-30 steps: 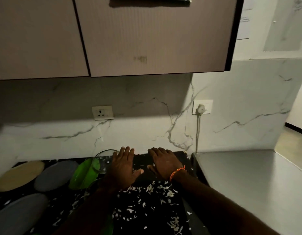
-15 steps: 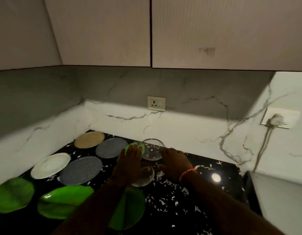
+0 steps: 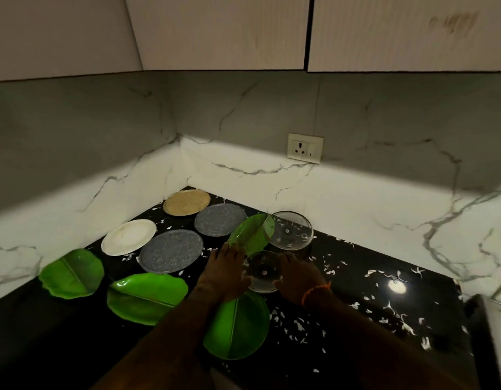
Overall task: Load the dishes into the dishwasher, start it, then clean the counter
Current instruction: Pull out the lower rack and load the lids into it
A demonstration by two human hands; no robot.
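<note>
Both hands slid in since 0.5 s ago: left hand (image 3: 225,273) & right hand (image 3: 295,274) now cup the near glass bowl (image 3: 263,273) on the black counter (image 3: 356,299), fingers curled round its sides. No readable writing anywhere.

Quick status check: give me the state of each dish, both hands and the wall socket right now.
Near glass bowl: upright, held between both hands.
Far glass bowl: upright, untouched.
Plates: lying flat on counter, unloaded.
Left hand: on bowl's left side.
Right hand: on bowl's right side.
Wall socket: nothing plugged in.
</note>
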